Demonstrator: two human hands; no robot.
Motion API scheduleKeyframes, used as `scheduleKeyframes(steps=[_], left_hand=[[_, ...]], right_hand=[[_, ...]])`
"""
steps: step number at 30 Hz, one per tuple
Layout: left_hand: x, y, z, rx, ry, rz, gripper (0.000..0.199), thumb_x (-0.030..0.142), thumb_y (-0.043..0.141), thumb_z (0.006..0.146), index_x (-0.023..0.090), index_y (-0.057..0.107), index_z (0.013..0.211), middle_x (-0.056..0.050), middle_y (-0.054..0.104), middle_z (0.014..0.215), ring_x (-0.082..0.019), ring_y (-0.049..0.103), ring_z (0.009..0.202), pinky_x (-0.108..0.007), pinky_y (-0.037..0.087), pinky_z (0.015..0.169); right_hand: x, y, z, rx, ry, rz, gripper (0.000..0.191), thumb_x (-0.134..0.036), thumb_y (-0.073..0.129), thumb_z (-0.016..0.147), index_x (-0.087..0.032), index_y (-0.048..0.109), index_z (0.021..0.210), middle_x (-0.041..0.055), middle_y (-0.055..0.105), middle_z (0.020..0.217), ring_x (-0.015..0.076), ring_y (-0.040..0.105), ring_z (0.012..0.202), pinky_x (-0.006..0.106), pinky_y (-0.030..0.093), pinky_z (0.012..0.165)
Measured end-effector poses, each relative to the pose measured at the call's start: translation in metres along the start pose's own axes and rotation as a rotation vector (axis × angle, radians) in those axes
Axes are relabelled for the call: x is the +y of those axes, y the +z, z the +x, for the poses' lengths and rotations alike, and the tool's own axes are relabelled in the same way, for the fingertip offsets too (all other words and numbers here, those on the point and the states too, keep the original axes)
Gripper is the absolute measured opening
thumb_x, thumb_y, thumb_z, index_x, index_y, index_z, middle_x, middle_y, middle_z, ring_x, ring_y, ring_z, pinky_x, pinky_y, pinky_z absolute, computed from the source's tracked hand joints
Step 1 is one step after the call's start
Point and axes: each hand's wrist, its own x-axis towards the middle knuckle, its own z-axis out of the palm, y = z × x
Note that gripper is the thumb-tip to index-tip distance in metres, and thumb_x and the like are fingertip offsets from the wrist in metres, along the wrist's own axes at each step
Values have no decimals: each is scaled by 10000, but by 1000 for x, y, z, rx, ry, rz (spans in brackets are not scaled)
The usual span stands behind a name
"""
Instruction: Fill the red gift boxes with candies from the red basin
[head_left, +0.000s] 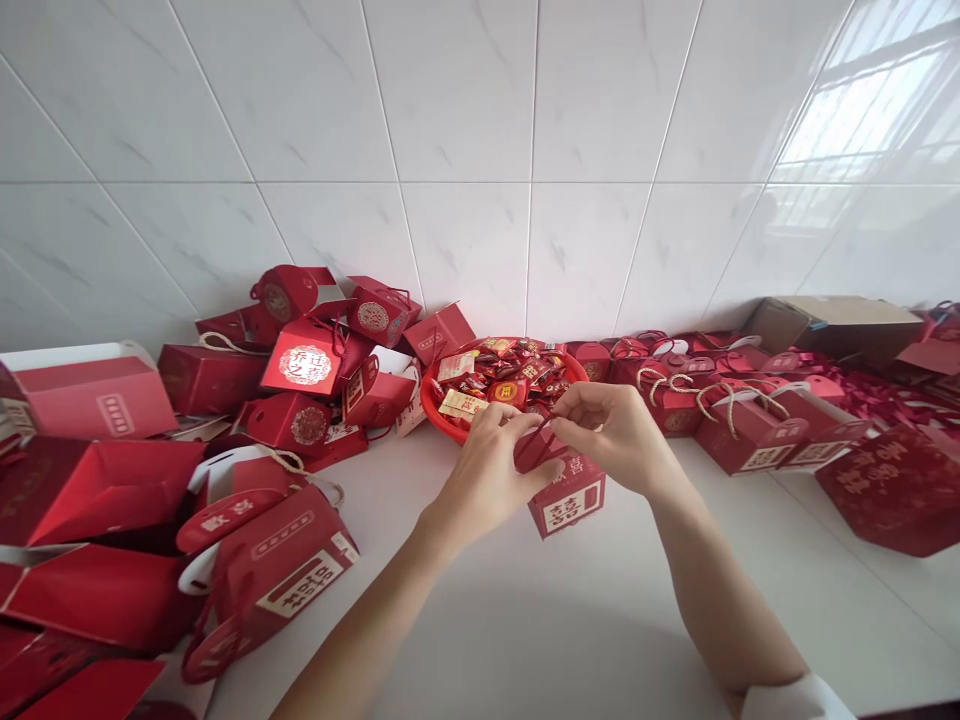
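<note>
A small red gift box (570, 508) with a pale panel of dark lettering stands on the white tabletop in front of me. My left hand (491, 470) grips the box's upper left side, its thumb stretched across the front and its forefinger near the top. A thin dark red cord (534, 438) rises from the top of the box. My right hand (611, 435) pinches this cord between thumb and fingertips, above the right side. Just behind both hands sits a round red basket (442, 424) heaped with wrapped sweets (510, 380), partly hidden by my fingers.
Many red gift boxes (304, 360) lie piled on the left, several with open flaps. On the right, closed boxes with rope handles (750, 430) stand in rows. A brown cardboard box (832, 325) and a dark red package (892, 485) are farther right. A tiled wall (465, 100) rises behind.
</note>
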Motion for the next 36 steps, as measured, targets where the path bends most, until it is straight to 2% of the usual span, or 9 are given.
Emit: scheduleKeyframes(steps=[4, 7, 11, 17, 21, 27, 31, 34, 36], left_hand=[[-1, 2, 5, -61, -5, -31, 185, 370, 705, 853, 214, 666, 946, -68, 597, 1084, -258, 564, 1109, -367, 498, 946], [-5, 7, 8, -127, -29, -33, 162, 346, 660, 858, 213, 590, 798, -37, 602, 963, -228, 582, 976, -338, 511, 849], [-9, 16, 10, -172, -42, 18, 166, 337, 625, 849, 217, 541, 773, -13, 589, 878, -212, 592, 868, -320, 499, 767], [-7, 32, 6, -335, -90, 167, 91, 295, 612, 846, 214, 571, 828, -46, 630, 886, -266, 634, 904, -337, 479, 727], [-5, 39, 6, -405, -69, 196, 74, 273, 573, 873, 214, 580, 830, -60, 656, 877, -286, 643, 930, -343, 466, 720], [-4, 38, 8, -422, -62, 184, 119, 239, 557, 860, 223, 551, 742, -25, 633, 758, -254, 647, 827, -315, 431, 654], [-9, 39, 7, -395, -54, 158, 139, 297, 582, 877, 215, 574, 765, -31, 649, 778, -260, 654, 842, -319, 444, 670], [-12, 39, 4, -337, 13, 45, 206, 421, 631, 882, 221, 650, 927, -47, 702, 920, -283, 663, 959, -355, 500, 780], [-10, 38, 1, -251, 84, -53, 384, 499, 670, 863, 233, 644, 1139, -75, 704, 1128, -300, 637, 1108, -399, 508, 908]], right_hand=[[-1, -3, 0, -61, 21, 85, 58, -232, 614, 708, -176, 625, 701, 28, 673, 691, 151, 603, 616, 264, 480, 564], [1, -5, 1, -116, 38, 140, 70, -249, 620, 711, -180, 605, 707, 29, 670, 685, 163, 622, 622, 274, 493, 567], [7, -6, 4, -189, 32, 63, 39, -215, 605, 699, -181, 597, 681, 15, 656, 675, 155, 611, 636, 267, 475, 568], [15, -4, 10, -425, 105, -161, 66, -137, 581, 689, -188, 561, 654, -1, 657, 636, 140, 600, 615, 255, 427, 566], [19, -1, 12, -439, 95, -430, 142, -131, 596, 699, -197, 494, 626, -20, 607, 628, 121, 518, 610, 253, 340, 553], [18, 2, 13, -524, 74, -570, 211, -134, 641, 695, -195, 462, 603, -27, 551, 627, 116, 442, 608, 266, 283, 543], [24, -8, 15, -483, 66, -413, 182, -103, 592, 707, -193, 473, 604, -39, 535, 601, 104, 446, 576, 249, 306, 527], [32, -26, 13, -408, 81, -245, 130, -165, 598, 724, -192, 516, 628, -40, 545, 596, 107, 478, 562, 239, 352, 517], [35, -42, 7, -359, 80, -152, 123, -229, 631, 738, -188, 558, 648, -26, 577, 613, 119, 523, 575, 246, 408, 539]])
